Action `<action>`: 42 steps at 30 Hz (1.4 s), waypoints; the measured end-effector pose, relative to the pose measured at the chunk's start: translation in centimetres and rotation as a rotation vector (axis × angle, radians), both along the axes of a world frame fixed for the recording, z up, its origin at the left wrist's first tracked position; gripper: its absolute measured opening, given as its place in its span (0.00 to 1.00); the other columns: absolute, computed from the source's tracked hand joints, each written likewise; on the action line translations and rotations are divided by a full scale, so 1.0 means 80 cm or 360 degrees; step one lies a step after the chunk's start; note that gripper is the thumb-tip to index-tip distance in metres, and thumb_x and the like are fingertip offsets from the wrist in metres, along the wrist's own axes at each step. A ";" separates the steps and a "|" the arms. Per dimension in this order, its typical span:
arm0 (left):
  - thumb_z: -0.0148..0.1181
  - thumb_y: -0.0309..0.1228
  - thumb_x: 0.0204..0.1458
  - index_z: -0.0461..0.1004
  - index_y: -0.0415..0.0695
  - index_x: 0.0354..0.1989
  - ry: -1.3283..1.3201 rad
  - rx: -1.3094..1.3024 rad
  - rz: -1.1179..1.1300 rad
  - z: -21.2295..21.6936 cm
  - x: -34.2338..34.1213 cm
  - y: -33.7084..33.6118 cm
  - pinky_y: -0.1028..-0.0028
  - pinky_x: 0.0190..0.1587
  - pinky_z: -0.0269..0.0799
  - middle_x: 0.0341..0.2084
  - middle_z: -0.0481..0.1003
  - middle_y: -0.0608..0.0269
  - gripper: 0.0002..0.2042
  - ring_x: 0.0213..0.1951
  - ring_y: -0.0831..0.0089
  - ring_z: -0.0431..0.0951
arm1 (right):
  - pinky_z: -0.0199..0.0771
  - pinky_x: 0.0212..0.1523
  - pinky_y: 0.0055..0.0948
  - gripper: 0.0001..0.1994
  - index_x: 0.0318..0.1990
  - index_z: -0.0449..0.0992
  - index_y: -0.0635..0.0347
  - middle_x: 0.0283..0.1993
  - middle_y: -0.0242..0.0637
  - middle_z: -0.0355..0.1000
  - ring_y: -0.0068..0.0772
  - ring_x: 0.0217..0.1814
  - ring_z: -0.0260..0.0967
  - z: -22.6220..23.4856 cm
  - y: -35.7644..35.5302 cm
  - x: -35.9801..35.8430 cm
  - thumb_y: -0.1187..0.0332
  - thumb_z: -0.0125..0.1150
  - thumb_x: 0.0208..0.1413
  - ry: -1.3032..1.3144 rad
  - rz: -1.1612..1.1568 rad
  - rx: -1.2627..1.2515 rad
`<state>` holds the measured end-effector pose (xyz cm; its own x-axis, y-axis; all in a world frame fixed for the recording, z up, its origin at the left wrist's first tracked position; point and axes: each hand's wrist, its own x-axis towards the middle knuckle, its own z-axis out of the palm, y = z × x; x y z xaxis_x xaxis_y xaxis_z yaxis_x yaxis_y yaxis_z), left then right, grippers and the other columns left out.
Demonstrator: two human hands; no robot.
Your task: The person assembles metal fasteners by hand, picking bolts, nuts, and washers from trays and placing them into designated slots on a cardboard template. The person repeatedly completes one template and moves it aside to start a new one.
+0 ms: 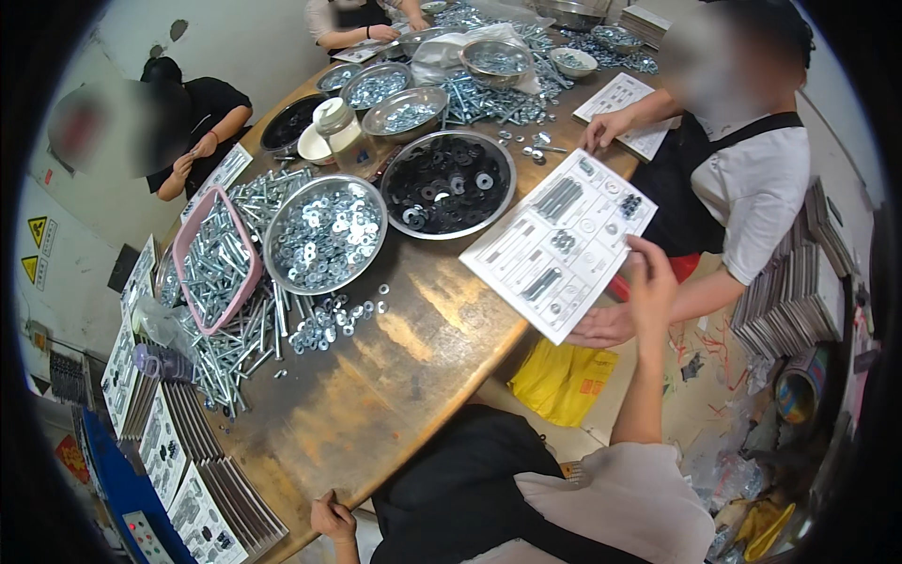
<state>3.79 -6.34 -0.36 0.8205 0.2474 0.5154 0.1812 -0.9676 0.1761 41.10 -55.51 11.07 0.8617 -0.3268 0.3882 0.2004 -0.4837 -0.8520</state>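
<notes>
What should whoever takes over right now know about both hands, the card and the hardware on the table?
Left hand: curled at the near table edge, nothing visible in it.
Right hand: grip on the right edge of the printed card, which sits over the table edge; a co-worker's hand is under its lower corner.
Things: bowl of silver washers, bowl of black washers, pink tray of bolts.
Done: card stacks stand at the left.
Left: loose bolts and washers are spread beside the tray.

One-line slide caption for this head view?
Right hand holds a blister card of hardware; left hand grips the table edge.
</notes>
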 end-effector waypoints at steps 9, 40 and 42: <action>0.50 0.26 0.45 0.76 0.41 0.38 0.0090 -0.0132 0.0077 -0.004 -0.010 0.006 0.62 0.27 0.67 0.23 0.71 0.55 0.12 0.24 0.55 0.72 | 0.68 0.57 0.44 0.26 0.63 0.60 0.75 0.57 0.65 0.67 0.60 0.60 0.66 -0.156 -0.072 0.062 0.61 0.45 0.66 0.0611 -0.0493 -0.0335; 0.40 0.40 0.67 0.72 0.33 0.41 0.1034 -0.2774 -0.0603 0.001 0.106 -0.134 0.80 0.22 0.64 0.21 0.73 0.63 0.20 0.18 0.78 0.71 | 0.81 0.43 0.32 0.22 0.64 0.47 0.61 0.52 0.51 0.69 0.38 0.48 0.75 -0.155 0.178 -0.185 0.76 0.44 0.65 0.0868 0.0412 0.1447; 0.41 0.39 0.67 0.73 0.36 0.38 0.0860 -0.2803 -0.0478 -0.002 0.076 -0.121 0.81 0.22 0.63 0.20 0.72 0.65 0.18 0.17 0.80 0.70 | 0.81 0.45 0.35 0.22 0.63 0.47 0.61 0.52 0.50 0.69 0.39 0.48 0.75 -0.142 0.202 -0.214 0.77 0.44 0.65 0.0944 0.0494 0.1446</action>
